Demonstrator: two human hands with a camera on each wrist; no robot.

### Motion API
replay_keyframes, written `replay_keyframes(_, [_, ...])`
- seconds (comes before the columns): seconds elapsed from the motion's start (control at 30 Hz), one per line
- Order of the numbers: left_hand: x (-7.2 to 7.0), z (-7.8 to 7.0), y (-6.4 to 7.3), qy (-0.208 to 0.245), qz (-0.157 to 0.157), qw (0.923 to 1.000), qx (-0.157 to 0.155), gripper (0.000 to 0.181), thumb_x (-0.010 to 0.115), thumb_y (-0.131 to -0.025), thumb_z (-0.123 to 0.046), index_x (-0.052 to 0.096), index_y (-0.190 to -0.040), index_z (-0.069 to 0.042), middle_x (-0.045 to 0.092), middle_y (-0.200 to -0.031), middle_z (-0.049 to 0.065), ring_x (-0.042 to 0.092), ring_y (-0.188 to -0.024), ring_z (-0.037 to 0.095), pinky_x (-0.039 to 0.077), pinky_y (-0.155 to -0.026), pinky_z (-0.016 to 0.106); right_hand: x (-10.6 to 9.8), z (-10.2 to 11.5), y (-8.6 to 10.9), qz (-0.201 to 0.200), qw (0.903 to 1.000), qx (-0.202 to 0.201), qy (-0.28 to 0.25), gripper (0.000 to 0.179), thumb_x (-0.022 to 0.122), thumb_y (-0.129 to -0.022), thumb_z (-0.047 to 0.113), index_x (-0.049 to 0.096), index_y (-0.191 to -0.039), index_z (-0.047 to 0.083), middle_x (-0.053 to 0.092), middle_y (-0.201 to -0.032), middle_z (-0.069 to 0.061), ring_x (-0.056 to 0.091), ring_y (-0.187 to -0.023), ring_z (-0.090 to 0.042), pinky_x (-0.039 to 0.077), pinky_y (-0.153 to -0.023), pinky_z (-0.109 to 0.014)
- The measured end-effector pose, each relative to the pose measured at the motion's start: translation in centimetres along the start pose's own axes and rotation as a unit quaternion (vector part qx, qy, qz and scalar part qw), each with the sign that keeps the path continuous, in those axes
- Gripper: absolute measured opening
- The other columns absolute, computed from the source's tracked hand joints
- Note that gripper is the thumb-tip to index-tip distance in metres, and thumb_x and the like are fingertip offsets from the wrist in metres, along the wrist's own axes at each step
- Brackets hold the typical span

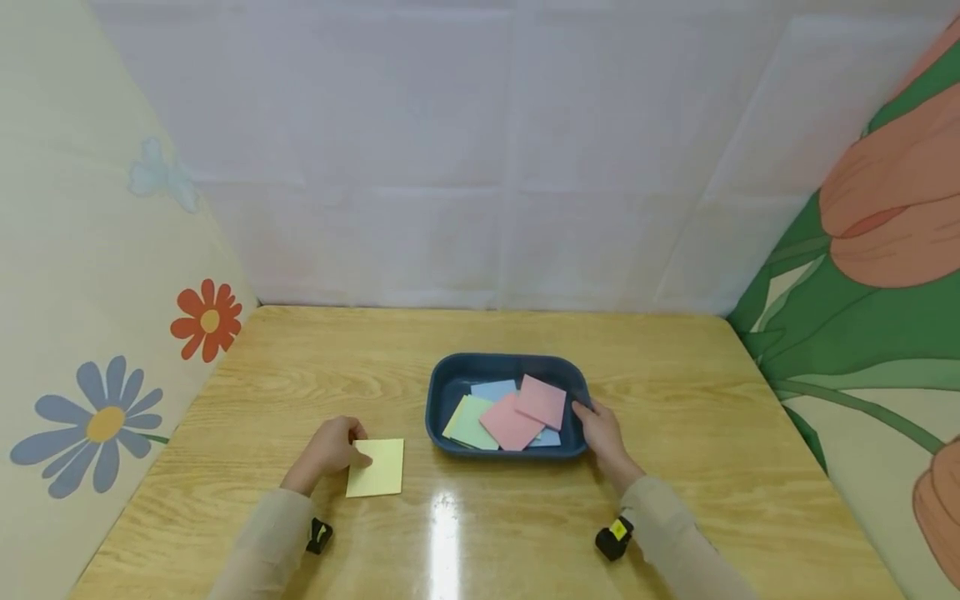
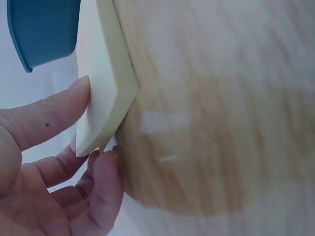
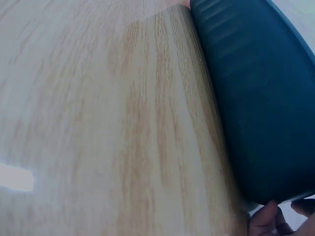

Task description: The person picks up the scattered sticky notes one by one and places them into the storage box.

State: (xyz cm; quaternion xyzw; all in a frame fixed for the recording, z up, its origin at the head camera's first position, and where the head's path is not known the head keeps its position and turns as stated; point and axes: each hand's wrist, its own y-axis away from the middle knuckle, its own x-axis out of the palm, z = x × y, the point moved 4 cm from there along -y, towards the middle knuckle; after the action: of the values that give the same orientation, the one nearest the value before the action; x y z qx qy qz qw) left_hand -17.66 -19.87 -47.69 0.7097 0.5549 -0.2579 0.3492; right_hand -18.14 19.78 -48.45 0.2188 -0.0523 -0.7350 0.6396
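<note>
A thick pad of pale yellow sticky notes [image 1: 384, 471] lies on the table, left of a dark blue plastic basin [image 1: 431, 408]. My left hand [image 1: 333, 446] pinches the pad's left edge. In the left wrist view, the thumb presses on the pad's top face and the other fingers curl at its corner, beside the tabletop. My right hand [image 1: 604, 433] grips the basin's right end, and the right wrist view shows its fingertips [image 3: 266, 216] at that end. Inside the basin lie pink sticky notes [image 1: 510, 423], green sticky notes [image 1: 474, 425], blue ones and a yellow edge.
The wooden table [image 1: 675, 375] has a glossy top with a light reflection near the front. Behind it hangs a white cloth [image 1: 480, 167]. Flower-printed panels [image 1: 105, 333] stand at both sides. A small black device [image 1: 615, 537] is worn at each wrist.
</note>
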Motion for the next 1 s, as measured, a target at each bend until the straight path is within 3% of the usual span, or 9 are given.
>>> replay_keyframes(0.27, [-0.26,-0.10,0.31,0.011,-0.007,0.9999,-0.005,0.026,0.077,-0.063,0.001,0.055,-0.075,-0.003,0.048,-0.070,0.005,0.043,-0.065,0.018,0.036,-0.052,0.026,0.01,-0.22,0.08,-0.003,0.9999,-0.010,0.000,0.050,0.037,-0.097,0.020,0.028,-0.139,-0.006,0.029,-0.141,-0.025,0.025,-0.130,-0.038,0.022,-0.108,-0.049])
replay_keyframes(0.63, [-0.40,-0.05,0.41,0.086,-0.010,0.9961,0.012,0.021,0.072,-0.069,0.005,0.054,-0.077,-0.001,0.051,-0.072,0.006,0.045,-0.061,0.017,0.041,-0.046,0.026,0.06,-0.46,0.02,-0.008,0.9999,-0.007,0.006,0.050,0.038,-0.096,0.019,0.029,-0.137,-0.008,0.030,-0.139,-0.027,0.028,-0.128,-0.040,0.026,-0.106,-0.050])
replay_keyframes(1.0, [-0.26,0.28,-0.04,0.159,0.028,0.9861,0.040,0.009,0.062,-0.080,0.004,0.056,-0.087,0.003,0.046,-0.063,0.003,0.049,-0.056,0.015,0.049,-0.045,0.029,0.07,-0.34,0.09,-0.017,0.9997,-0.014,0.009,0.050,0.038,-0.096,0.019,0.030,-0.136,-0.009,0.031,-0.138,-0.028,0.029,-0.127,-0.040,0.026,-0.105,-0.050])
